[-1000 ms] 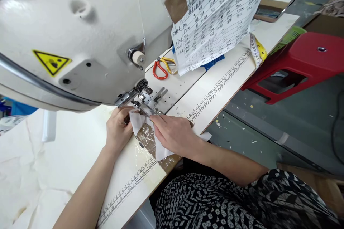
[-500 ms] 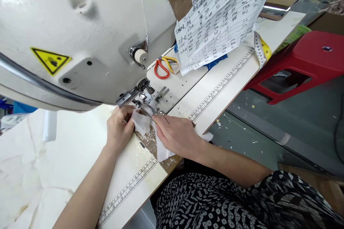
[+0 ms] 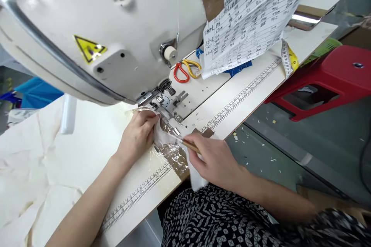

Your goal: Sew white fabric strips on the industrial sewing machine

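My left hand [image 3: 137,135] is closed at the thumb and index finger on a strip of thin white fabric [image 3: 162,136], just left of the metal guide [image 3: 169,122] in front of the presser foot. My right hand [image 3: 218,160] grips a slim brown-handled tool [image 3: 191,146], whose thin pale tip points left toward the fabric and guide. Below that hand, white fabric [image 3: 197,179] hangs over the table's front edge. The sewing machine [image 3: 130,34] stands over both hands. The ends of my left fingertips are partly hidden by the fabric.
Scissors with red and orange handles [image 3: 182,73] lie behind the needle area. A handwritten paper sheet [image 3: 249,27] hangs from the machine. At the right are a tape measure [image 3: 286,61] and a red stool [image 3: 327,81]. Clear tape over brown material [image 3: 176,158] covers the table edge.
My right hand has drawn back to the right and toward me, bringing the brown-handled tool into view. My left hand stays by the presser foot. The camera view has shifted.
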Motion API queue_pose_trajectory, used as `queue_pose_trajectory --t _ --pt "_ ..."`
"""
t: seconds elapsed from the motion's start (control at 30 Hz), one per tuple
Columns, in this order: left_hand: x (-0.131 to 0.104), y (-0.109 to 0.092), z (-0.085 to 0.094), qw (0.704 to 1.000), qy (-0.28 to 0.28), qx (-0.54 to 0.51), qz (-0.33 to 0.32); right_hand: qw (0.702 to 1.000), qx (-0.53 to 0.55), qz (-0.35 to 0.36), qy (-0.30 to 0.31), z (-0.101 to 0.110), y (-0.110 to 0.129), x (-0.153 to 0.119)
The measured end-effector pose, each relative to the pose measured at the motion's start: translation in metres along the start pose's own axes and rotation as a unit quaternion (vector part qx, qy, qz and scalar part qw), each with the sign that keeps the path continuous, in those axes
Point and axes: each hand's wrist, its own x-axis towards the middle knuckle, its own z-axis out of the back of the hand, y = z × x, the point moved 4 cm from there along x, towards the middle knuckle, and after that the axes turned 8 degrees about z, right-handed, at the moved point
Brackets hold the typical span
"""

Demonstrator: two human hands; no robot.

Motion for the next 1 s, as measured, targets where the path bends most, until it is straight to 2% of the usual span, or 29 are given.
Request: queue_pose_trajectory --t 0.1,0.27,0.37,0.57,0.67,0.77,0.87,1.0 --pt "-0.004 -0.008 -0.003 0.999 0.012 0.046 0.020 0.996 0.087 0.011 0.025 0.010 0.005 -0.036" --pt "-0.006 -0.020 -0.013 0.993 0.019 0.088 0.071 0.995 0.089 0.031 0.029 0.012 0.008 -0.067" --pt "-0.007 -0.026 -0.016 0.992 0.012 0.092 0.091 0.997 0.066 0.040 0.019 0.015 0.007 -0.071" --pt "-0.012 -0.035 -0.015 0.988 0.042 0.112 0.095 0.997 0.049 0.053 0.025 0.022 0.008 -0.073" --pt "-0.014 -0.036 -0.016 0.985 0.049 0.143 0.086 0.997 0.054 0.056 0.027 0.021 0.008 -0.074" --pt "-0.013 -0.035 -0.016 0.986 0.050 0.123 0.098 0.995 0.083 0.050 0.020 0.020 0.007 -0.074" --pt "-0.012 -0.032 -0.016 0.988 0.036 0.086 0.122 0.990 0.142 0.013 0.020 0.018 0.003 -0.072" --pt "-0.012 -0.028 -0.016 0.990 0.028 0.069 0.122 0.966 0.243 -0.086 -0.006 0.013 -0.008 -0.069"
